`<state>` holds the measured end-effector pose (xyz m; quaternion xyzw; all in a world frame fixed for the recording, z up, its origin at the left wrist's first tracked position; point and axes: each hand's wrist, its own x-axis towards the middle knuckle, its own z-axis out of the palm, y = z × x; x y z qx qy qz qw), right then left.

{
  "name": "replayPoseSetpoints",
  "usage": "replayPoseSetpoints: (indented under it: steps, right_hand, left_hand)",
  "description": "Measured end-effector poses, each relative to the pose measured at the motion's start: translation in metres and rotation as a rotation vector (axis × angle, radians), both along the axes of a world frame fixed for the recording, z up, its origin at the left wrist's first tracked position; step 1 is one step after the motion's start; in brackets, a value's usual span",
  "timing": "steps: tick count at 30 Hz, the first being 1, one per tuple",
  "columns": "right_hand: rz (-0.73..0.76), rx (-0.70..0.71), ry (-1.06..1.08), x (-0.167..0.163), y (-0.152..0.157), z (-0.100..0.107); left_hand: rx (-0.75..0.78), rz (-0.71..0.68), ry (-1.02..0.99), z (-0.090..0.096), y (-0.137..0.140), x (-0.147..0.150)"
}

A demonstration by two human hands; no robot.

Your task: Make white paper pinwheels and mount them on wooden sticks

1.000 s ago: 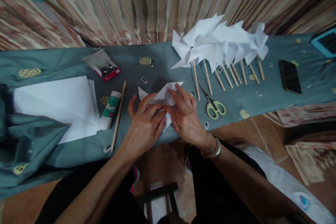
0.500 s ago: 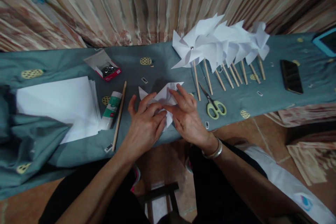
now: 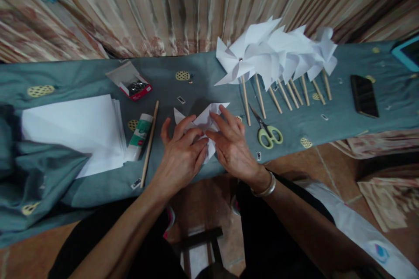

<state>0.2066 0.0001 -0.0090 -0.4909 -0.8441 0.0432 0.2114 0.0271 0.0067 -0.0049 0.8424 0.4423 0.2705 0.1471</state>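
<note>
A white paper pinwheel (image 3: 203,119) with folded points lies at the table's front edge, largely covered by my fingers. My left hand (image 3: 179,153) presses on its left side and middle, fingers bent and the index finger near the centre. From the right, my right hand (image 3: 233,147), with a bracelet at the wrist, holds the paper with thumb and fingers meeting at the centre. Whatever lies under the fingertips is hidden. Left of my left hand lies a bare wooden stick (image 3: 149,144), beside a green and white glue stick (image 3: 140,134). Green-handled scissors (image 3: 269,136) rest to the right.
Several finished white pinwheels (image 3: 244,72) on sticks lie in a row at the back right. An open red box (image 3: 141,94) holds small metal pieces. Stacked white paper (image 3: 70,135) lies left, partly under cloth. A phone (image 3: 364,96) and blue-edged tablet (image 3: 406,54) are far right.
My right index fingertip has lifted and shifted slightly at the pinwheel's centre. Otherwise both hands and the paper stay almost in place; the whole view shifts a little.
</note>
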Motion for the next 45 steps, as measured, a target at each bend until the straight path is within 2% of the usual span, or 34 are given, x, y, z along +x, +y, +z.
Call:
replayPoseSetpoints:
  steps: [8,20,26,32,45]
  right_hand:
    - [0.020,-0.024,-0.002,0.008,-0.001,0.007]
    - [0.119,-0.095,-0.017,0.016,-0.001,0.019]
    - [0.132,-0.048,-0.065,0.014,-0.001,0.020]
    - [0.143,-0.086,-0.053,0.014,-0.004,0.024]
    - [0.108,0.011,-0.081,0.007,0.000,0.015]
  left_hand:
    - [0.080,-0.002,0.065,-0.003,-0.001,0.000]
    - [-0.038,-0.001,0.007,0.001,-0.001,0.000]
    - [-0.010,0.003,0.039,-0.001,0.000,0.000]
    - [-0.021,0.001,0.010,-0.001,0.001,-0.001]
    - [-0.056,0.006,-0.001,0.000,0.002,0.000]
